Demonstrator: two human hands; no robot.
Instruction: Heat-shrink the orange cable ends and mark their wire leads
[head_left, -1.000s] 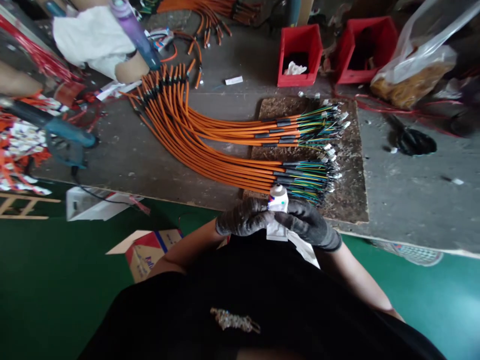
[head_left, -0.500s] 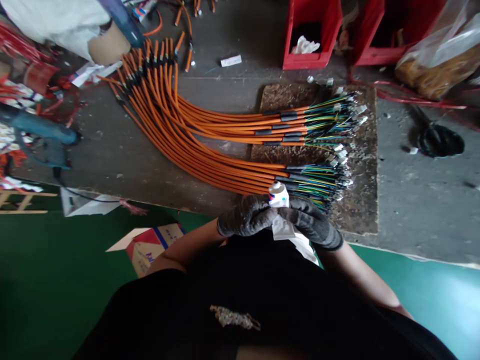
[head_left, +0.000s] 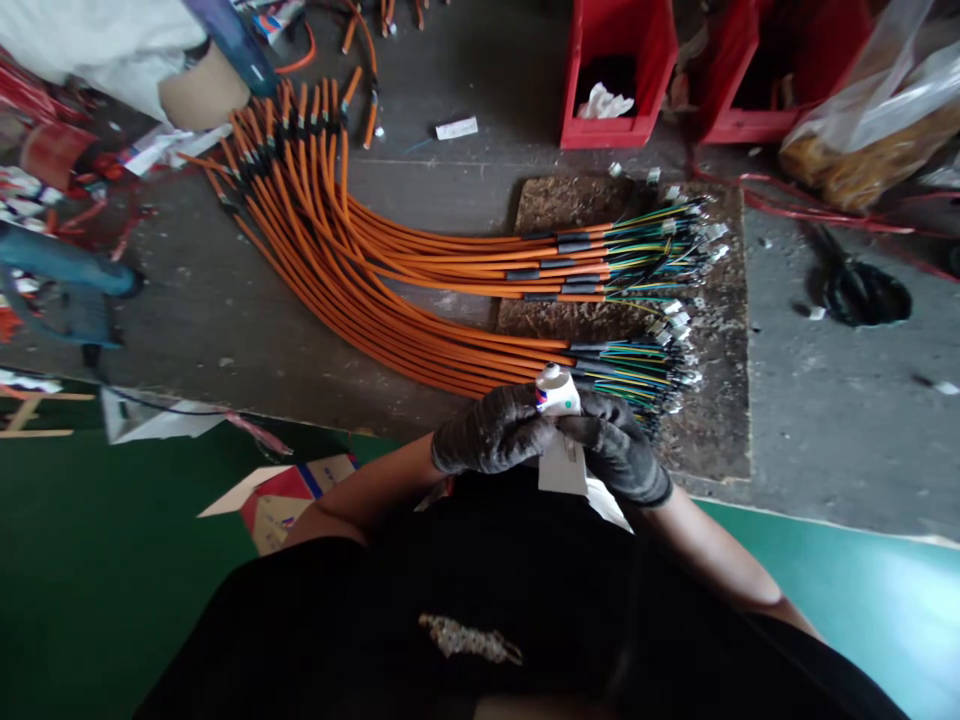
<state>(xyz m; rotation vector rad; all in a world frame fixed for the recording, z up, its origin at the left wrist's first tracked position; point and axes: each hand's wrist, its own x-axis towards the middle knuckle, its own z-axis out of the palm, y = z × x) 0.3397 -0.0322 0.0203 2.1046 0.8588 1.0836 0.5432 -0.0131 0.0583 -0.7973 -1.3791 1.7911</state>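
Observation:
A white tube [head_left: 559, 393] with a small red and blue print is held between my two gloved hands at the table's front edge. My left hand [head_left: 496, 430], in a dark grey glove, grips it from the left. From the right, my right hand [head_left: 621, 447] pinches it. The tube's flat white lower part hangs below my fingers, and its round end points towards the table. Just beyond my hands lie two bundles of orange cables [head_left: 420, 335], with thin green, yellow and blue wires and white connectors at their right ends.
A worn brown board [head_left: 705, 430] lies under the wire ends. Two red bins [head_left: 611, 132] stand at the back, beside a plastic bag [head_left: 847, 160]. A black dish [head_left: 870, 292] is at the right. Blue tools [head_left: 75, 262] lie at the left.
The tube's flat lower part has turned and shows wider below my fingers. Both hands keep their hold. The whole view has shifted slightly.

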